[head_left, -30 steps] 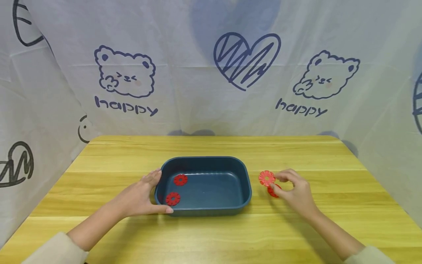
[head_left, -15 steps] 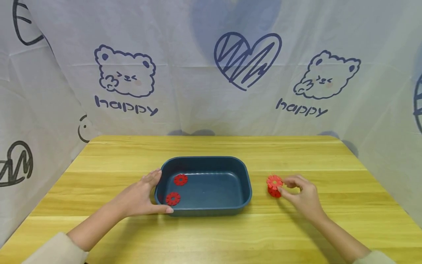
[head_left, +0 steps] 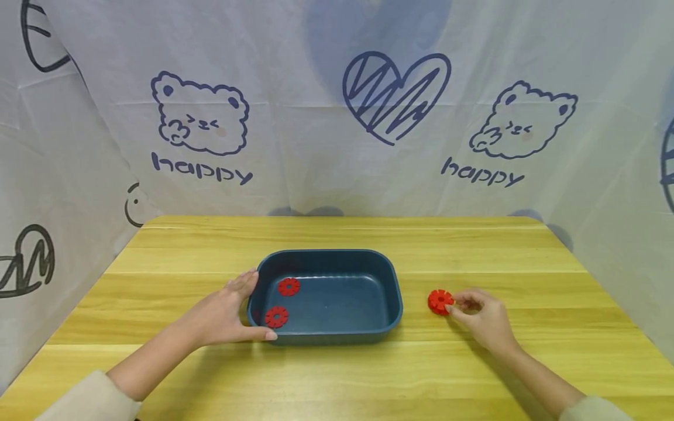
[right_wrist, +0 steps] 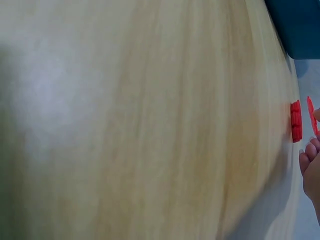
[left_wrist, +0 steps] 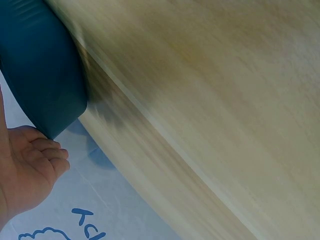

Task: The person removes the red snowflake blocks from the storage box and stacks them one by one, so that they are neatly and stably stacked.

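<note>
My left hand [head_left: 226,310] grips the left end of a dark blue plastic bin [head_left: 337,338], thumb at the near rim, fingers at the left rim. In the left wrist view the fingertips meet the bin's wall [left_wrist: 50,75]. Two red notched building discs, one [head_left: 288,286] farther back and one [head_left: 276,317] nearer, lie inside at the left. My right hand [head_left: 487,321] pinches another red notched disc [head_left: 441,299] by its edge. Just below it a short stack of red discs [right_wrist: 296,121] rests on the table; the right wrist view shows a gap between them.
The wooden table [head_left: 337,380] spreads around the bin and the discs. A white cloth [head_left: 305,146] with blue bear and heart drawings hangs behind its far edge and at both sides.
My right hand has moved right and then down, bringing its disc from up-left of the stack to close over it. My left hand and the bin have stayed in place.
</note>
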### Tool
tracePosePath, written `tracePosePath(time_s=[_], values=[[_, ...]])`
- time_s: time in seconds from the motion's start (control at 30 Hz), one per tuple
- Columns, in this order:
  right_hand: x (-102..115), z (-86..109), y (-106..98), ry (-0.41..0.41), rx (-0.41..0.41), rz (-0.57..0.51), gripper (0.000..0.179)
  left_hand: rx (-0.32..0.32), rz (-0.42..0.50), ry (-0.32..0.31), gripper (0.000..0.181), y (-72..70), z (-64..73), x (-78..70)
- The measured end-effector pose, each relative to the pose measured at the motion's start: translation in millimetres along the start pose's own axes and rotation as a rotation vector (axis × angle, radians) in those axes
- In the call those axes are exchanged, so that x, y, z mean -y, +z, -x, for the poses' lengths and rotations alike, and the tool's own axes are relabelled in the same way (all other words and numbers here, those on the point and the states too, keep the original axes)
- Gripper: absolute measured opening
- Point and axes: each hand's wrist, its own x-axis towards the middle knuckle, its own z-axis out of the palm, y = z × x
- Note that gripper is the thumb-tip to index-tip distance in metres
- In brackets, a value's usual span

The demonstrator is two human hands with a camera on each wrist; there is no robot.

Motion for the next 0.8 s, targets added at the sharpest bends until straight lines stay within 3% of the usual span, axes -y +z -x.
tracePosePath(time_s=[0.8], values=[[-8.7, 2.6, 9.7, 0.031, 0.004, -0.005, 0.015, 0.001, 0.007, 0.002, 0.113, 1.3, 1.5, -0.4]])
